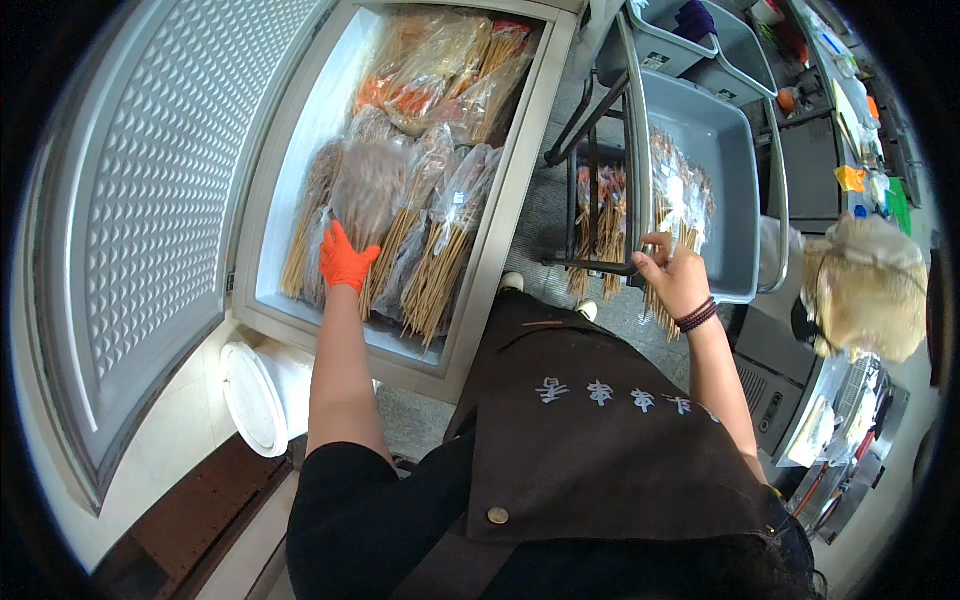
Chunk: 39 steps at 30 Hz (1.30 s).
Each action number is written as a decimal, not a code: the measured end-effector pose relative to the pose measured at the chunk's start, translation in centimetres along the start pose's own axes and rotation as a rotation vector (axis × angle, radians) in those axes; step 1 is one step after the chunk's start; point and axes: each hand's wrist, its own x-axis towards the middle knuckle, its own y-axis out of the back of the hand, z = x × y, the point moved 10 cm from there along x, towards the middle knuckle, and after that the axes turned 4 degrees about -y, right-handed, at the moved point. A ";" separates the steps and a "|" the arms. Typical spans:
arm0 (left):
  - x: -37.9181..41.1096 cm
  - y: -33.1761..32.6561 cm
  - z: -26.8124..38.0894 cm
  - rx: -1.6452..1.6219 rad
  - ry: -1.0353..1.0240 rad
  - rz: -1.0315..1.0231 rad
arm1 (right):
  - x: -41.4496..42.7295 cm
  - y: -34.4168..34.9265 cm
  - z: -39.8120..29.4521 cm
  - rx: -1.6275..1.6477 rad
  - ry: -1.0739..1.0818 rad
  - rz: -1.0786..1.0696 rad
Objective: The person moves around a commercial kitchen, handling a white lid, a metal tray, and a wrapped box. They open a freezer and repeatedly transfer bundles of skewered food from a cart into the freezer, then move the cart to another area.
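Observation:
My left hand (346,259), in an orange glove, is inside an open chest freezer (300,142). It grips the lower end of a clear plastic bag of skewers (371,184), which is blurred by motion. Bagged skewers with bare wooden sticks (435,274) lie on both sides of it. My right hand (675,276) is bare, with a beaded bracelet (696,315) at the wrist. Its fingers are curled by the near-left corner of a grey plastic tub (731,187), over the sticks of bagged skewers (679,191). Whether they grasp anything is hidden.
The freezer lid (172,165) is raised at left. A white lidded bucket (255,401) stands below the freezer. The tub rests on a metal-framed cart (637,150), with more skewers (600,225) underneath. Grey bins (675,56) sit beyond. At right, a person (862,285) is blurred.

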 end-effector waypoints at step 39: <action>-14.9 -12.8 55.6 -1.224 -0.207 -0.577 | 3.6 -4.0 31.9 1.749 -0.580 -0.504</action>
